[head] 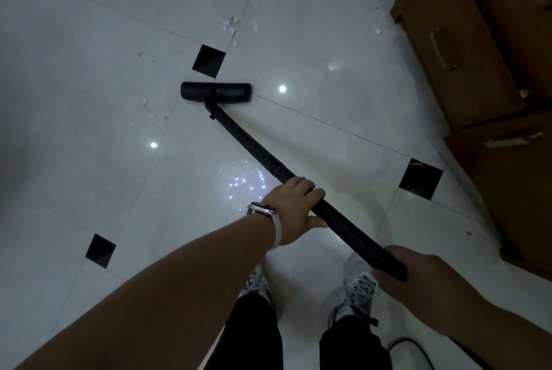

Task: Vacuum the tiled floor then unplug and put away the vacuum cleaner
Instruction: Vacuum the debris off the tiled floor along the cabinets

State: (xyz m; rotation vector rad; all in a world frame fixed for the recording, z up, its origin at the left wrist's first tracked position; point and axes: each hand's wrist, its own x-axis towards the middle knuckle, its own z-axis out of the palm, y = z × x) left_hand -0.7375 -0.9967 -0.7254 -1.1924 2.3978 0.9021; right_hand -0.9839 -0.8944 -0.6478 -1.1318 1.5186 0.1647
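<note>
Two grips on vacuum wand (248, 145): left hand (294, 208) mid-tube, right hand (418, 277) rear.

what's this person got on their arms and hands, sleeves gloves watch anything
No sleeves or gloves show on either side, as far as the view reaches. The left hand has a watch at its wrist, with a rounded rectangular case and a pale band. The right hand and its wrist wear nothing visible.
</note>
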